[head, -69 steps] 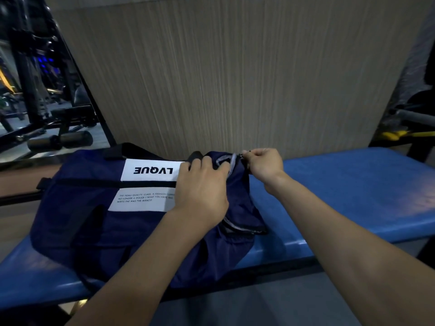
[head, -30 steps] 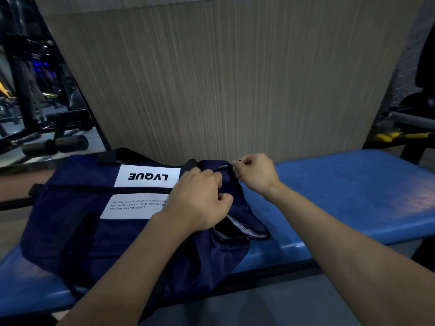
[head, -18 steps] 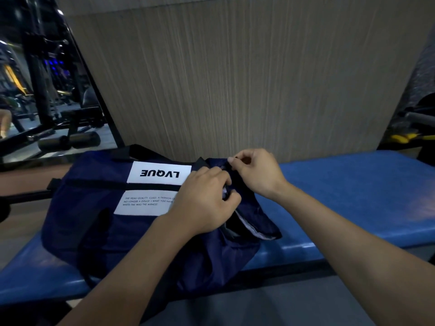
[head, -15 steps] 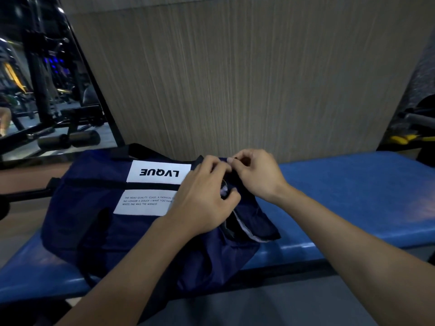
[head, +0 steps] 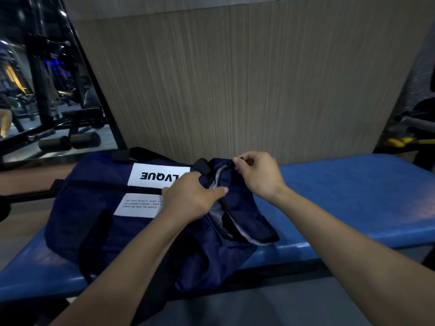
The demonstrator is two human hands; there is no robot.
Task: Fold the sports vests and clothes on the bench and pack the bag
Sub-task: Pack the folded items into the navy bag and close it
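A navy duffel bag (head: 94,220) with a white "LVQUE" label lies on the blue padded bench (head: 353,196). Its right end is partly unzipped and shows grey lining. My left hand (head: 188,196) grips the bag fabric beside the zip, thumb lying along the opening. My right hand (head: 256,175) pinches the far end of the zip, at the bag's top right corner. No loose clothes are in view; what is inside the bag is hidden.
A wood-grain wall panel (head: 235,90) stands right behind the bench. A mirror (head: 35,90) at left reflects gym machines. Gym gear with yellow parts (head: 400,142) sits at far right. Bare bench stretches to the right of the bag.
My left hand has slid down and left along the zip line, and my right hand has pulled up and right, so the opening between them shows more grey lining.
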